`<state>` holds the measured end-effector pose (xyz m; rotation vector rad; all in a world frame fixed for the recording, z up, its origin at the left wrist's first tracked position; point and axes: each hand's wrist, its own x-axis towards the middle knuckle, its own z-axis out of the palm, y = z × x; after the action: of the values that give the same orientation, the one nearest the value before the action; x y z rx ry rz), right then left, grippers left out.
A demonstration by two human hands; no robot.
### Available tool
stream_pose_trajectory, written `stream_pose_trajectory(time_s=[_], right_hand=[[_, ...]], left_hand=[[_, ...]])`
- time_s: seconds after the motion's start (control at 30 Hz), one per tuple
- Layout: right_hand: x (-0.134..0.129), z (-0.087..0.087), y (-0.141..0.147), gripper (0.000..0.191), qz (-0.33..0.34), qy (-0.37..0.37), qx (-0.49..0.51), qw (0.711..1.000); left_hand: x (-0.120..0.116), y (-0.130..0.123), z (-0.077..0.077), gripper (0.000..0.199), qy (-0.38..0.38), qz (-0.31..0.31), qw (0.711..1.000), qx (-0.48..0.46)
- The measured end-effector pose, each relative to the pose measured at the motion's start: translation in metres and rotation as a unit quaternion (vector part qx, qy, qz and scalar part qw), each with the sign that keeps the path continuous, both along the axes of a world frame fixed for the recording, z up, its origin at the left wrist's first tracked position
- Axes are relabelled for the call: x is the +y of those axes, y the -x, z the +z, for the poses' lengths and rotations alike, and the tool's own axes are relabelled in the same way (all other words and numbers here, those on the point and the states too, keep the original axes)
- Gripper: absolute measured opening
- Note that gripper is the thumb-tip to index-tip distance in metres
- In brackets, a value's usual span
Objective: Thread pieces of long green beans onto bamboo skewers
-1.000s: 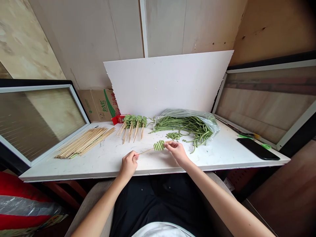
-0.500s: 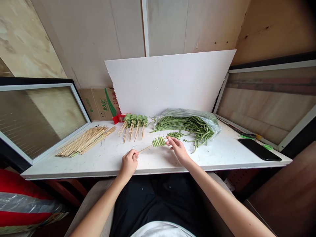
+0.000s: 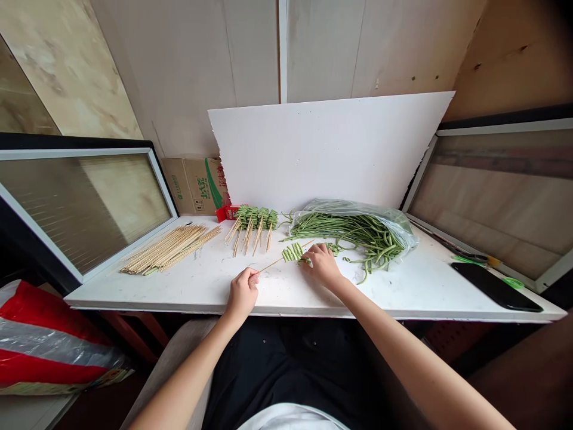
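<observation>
White desk [image 3: 197,291] with a white panel [image 3: 331,152] upright along its far side; cardboard box [image 3: 190,186] beyond the left fingers, by the panel's edge. Left hand [image 3: 243,291]: fingers closed on the lower end of a thin skewer [image 3: 271,264], which slants up and away from them. Green bean pieces [image 3: 292,252] sit threaded crosswise on it, between the two hands, just beside the right fingers. Right hand [image 3: 323,266]: fingers bent down at the cut-bean pile [image 3: 333,248]; grip partly hidden, cannot tell whether a piece is held. Loaded skewers [image 3: 253,220] lie beyond the left fingers; bare sticks [image 3: 168,251] lie to their left. Long beans [image 3: 349,230] spill from a clear bag [image 3: 371,210] beyond the right fingers. Black phone [image 3: 496,286]: well to their right.
</observation>
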<state>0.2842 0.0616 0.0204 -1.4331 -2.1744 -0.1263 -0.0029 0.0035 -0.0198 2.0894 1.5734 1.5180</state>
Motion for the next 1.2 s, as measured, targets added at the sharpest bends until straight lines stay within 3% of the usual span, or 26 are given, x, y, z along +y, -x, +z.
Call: stream_pose_trajectory(time_s=[0.13, 0.27, 0.33, 0.43, 0.57, 0.67, 0.77, 0.93, 1.2], right_hand=[[0.001, 0.002, 0.006, 0.021, 0.006, 0.001, 0.001, 1.000], [-0.008, -0.003, -0.004, 0.020, 0.038, 0.019, 0.178, 0.983], [-0.015, -0.006, -0.014, 0.030, 0.063, 0.078, 0.306, 0.947], [-0.025, -0.007, -0.030, 0.043, 0.088, 0.179, 0.465, 0.862], [-0.030, 0.001, -0.044, 0.042, 0.115, 0.245, 0.596, 0.756], [-0.028, 0.005, -0.049, 0.040, 0.126, 0.250, 0.642, 0.714], [-0.025, 0.003, -0.051, 0.038, 0.125, 0.246, 0.648, 0.710], [-0.024, -0.003, -0.051, 0.039, 0.114, 0.239, 0.623, 0.736], [-0.028, 0.001, -0.050, 0.039, 0.112, 0.229, 0.618, 0.744]], left_hand=[[-0.001, 0.000, 0.000, 0.020, -0.002, -0.002, 1.000, -0.004], [0.000, 0.001, -0.001, 0.020, 0.001, -0.001, 1.000, -0.005], [0.000, 0.001, -0.001, 0.020, 0.002, -0.003, 1.000, -0.004], [0.000, 0.001, -0.001, 0.020, 0.003, -0.007, 1.000, 0.001], [0.001, 0.002, -0.003, 0.019, 0.004, -0.013, 1.000, 0.010], [0.001, 0.003, -0.003, 0.019, -0.001, -0.019, 1.000, 0.015], [0.001, 0.003, -0.003, 0.018, -0.001, -0.026, 0.999, 0.021], [-0.002, 0.002, 0.000, 0.018, 0.006, -0.031, 0.999, 0.038], [-0.002, 0.002, 0.000, 0.025, -0.022, -0.016, 0.999, 0.026]])
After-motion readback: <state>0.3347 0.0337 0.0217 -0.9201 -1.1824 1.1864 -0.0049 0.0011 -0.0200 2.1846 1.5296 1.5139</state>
